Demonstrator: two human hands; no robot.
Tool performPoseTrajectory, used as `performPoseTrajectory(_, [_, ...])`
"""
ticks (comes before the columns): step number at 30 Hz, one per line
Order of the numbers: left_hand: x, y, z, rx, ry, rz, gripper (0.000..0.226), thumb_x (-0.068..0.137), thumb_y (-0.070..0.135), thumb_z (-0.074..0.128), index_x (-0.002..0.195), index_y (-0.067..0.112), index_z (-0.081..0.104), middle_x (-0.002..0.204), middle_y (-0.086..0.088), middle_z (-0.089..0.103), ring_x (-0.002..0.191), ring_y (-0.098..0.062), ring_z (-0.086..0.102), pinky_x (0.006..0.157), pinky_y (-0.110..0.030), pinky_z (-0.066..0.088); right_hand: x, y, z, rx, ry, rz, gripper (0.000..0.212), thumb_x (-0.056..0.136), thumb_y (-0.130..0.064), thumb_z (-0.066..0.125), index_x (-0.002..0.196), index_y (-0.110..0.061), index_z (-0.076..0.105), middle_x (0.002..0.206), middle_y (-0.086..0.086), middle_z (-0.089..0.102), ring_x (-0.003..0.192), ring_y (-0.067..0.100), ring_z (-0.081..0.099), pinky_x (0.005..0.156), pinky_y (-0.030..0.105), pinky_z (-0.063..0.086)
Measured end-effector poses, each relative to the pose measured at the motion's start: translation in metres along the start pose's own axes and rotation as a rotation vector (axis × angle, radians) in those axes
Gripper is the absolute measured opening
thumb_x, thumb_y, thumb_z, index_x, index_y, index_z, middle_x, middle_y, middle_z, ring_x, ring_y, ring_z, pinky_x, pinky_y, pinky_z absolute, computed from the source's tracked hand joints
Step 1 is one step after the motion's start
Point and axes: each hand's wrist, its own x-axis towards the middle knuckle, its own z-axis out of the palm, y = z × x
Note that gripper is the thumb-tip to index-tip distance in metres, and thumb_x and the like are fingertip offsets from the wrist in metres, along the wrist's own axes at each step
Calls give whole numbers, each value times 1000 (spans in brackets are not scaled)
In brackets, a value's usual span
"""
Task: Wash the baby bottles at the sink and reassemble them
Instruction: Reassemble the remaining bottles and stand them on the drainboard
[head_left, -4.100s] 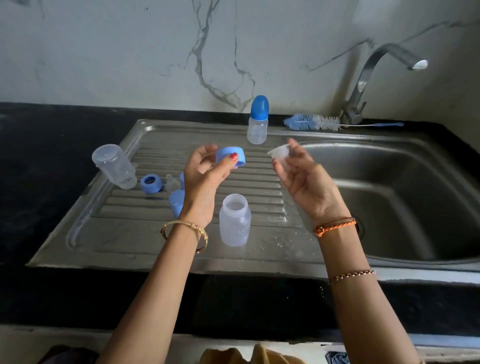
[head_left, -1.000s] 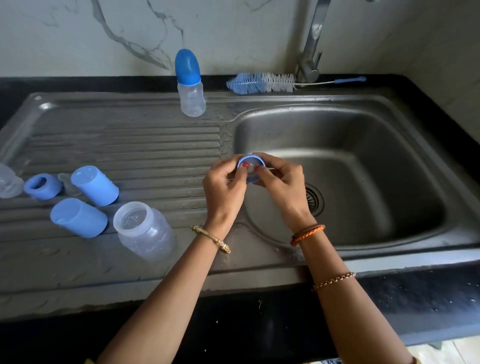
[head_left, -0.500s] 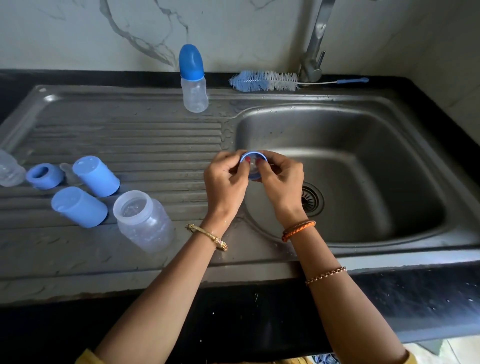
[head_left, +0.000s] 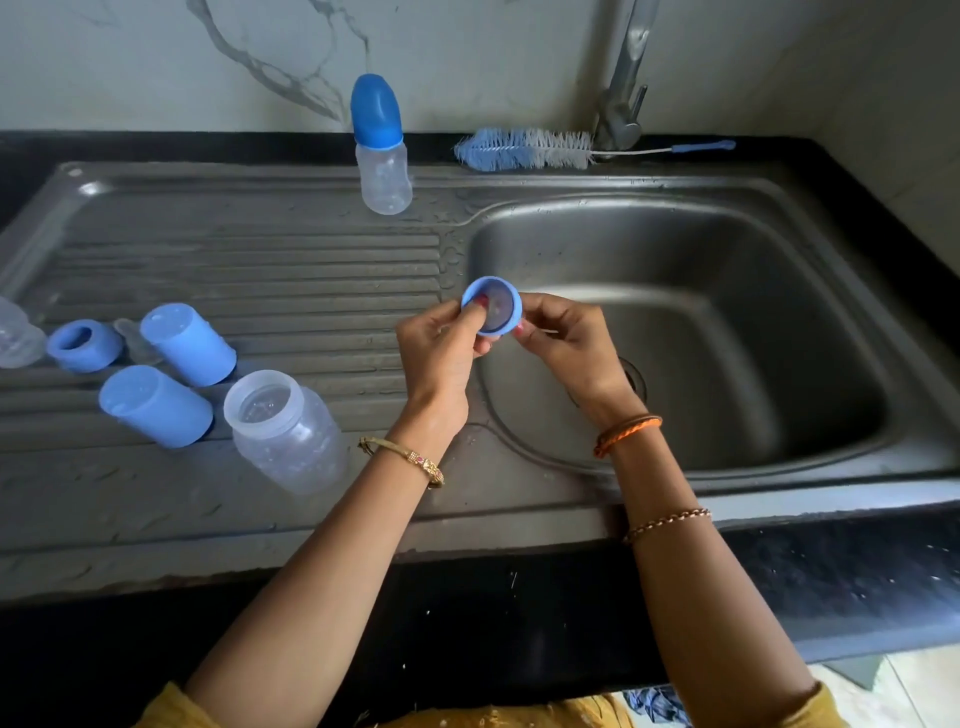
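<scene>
Both hands hold 1 blue ring (head_left: 492, 310) above the near-left rim of the basin (head_left: 727, 338): the left hand (head_left: 441, 353) pinches its left edge with a fingertip reaching inside, and the right hand (head_left: 563, 338) grips its right side with curled fingers. Something clear shows inside the ring, probably a teat, though it is too small to be sure. The step in hand looks like reassembly, seating the teat in the ring. The next move likely calls for pulling the teat fully through, then carrying the ring to the open bottle (head_left: 288, 431) standing on the drainboard (head_left: 260, 270) to the left and screwing it on, with 1 hand steadying the bottle. Beside that bottle lie 2 blue caps (head_left: 156, 405), a second ring (head_left: 83, 345) and a clear teat (head_left: 136, 340) between ring and cap; another clear bottle (head_left: 15, 338) is cut off at the left edge. 1 capped bottle (head_left: 382, 150) stands at the back, with a brush (head_left: 524, 149) by the tap (head_left: 623, 104). Nothing blocks the path to the open bottle; the wet metal may let it slide.
</scene>
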Motion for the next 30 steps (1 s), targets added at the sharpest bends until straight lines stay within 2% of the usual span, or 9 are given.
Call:
performPoseTrajectory(3, [-3, 1, 1, 11, -43, 5, 28, 81, -1, 63, 59, 16, 64, 43, 12, 53, 42, -3, 46, 46, -14, 40, 4, 3, 2, -164, 142, -9, 14, 83, 1, 63, 92, -7, 70, 81, 2, 67, 77, 6, 58, 73, 26, 47])
performPoseTrajectory(6, [-6, 4, 2, -8, -73, -6, 19, 81, -2, 62, 68, 11, 67, 45, 10, 57, 42, -2, 46, 47, -14, 40, 6, 7, 6, -273, 254, -1, 15, 80, 1, 64, 85, -9, 73, 68, -11, 63, 59, -9, 51, 63, 14, 40])
performPoseTrajectory(10, [-11, 6, 3, 25, -132, 55, 14, 79, -6, 61, 77, 5, 69, 54, 0, 54, 42, -3, 43, 47, -13, 38, 9, 7, 9, -307, 309, 70, 20, 77, 3, 61, 85, -9, 75, 70, -2, 67, 68, -1, 51, 65, 17, 42])
performPoseTrajectory(15, [-16, 4, 8, 30, -172, 129, 25, 72, -4, 66, 63, 19, 70, 68, -12, 48, 43, -3, 40, 46, -14, 34, 8, 2, 5, -326, 325, 72, 12, 75, -3, 69, 84, -9, 75, 66, -2, 64, 66, 6, 52, 59, 18, 40])
performPoseTrajectory(18, [-16, 2, 7, 88, -165, 229, 25, 71, -3, 66, 81, 19, 72, 66, -3, 42, 50, 1, 40, 52, -14, 35, 6, -1, 9, -382, 305, 72, 9, 77, -5, 67, 73, -12, 72, 60, 12, 64, 59, 14, 47, 57, 23, 34])
performPoseTrajectory(21, [-11, 3, 3, 118, -127, 286, 34, 77, -9, 61, 93, 19, 69, 67, 5, 41, 57, 4, 45, 58, -12, 36, 5, -1, 14, -404, 254, 111, 42, 79, -7, 67, 48, -28, 49, 45, -2, 42, 60, 0, 35, 49, 15, 28])
performPoseTrajectory(25, [-10, 3, 2, 37, -64, 178, 30, 78, -10, 60, 82, 19, 70, 59, 10, 52, 51, 4, 46, 50, -8, 35, 5, -2, 13, -442, 130, 193, 16, 78, -7, 66, 62, -8, 68, 59, 14, 61, 53, 14, 44, 51, 18, 29])
performPoseTrajectory(27, [-11, 2, 4, 6, -79, 97, 25, 79, -9, 61, 80, 14, 70, 48, 13, 55, 45, 2, 44, 44, -9, 33, 7, -1, 14, -567, 167, 123, 21, 78, -7, 64, 58, -1, 59, 62, 26, 57, 57, 29, 32, 53, 27, 19])
performPoseTrajectory(30, [-12, 2, 8, -3, -116, 49, 23, 79, -8, 60, 73, 12, 68, 44, 12, 53, 41, 0, 38, 39, -11, 29, 8, -2, 16, -634, 234, 55, 26, 78, -10, 63, 56, -11, 51, 59, 23, 56, 54, 25, 33, 53, 26, 16])
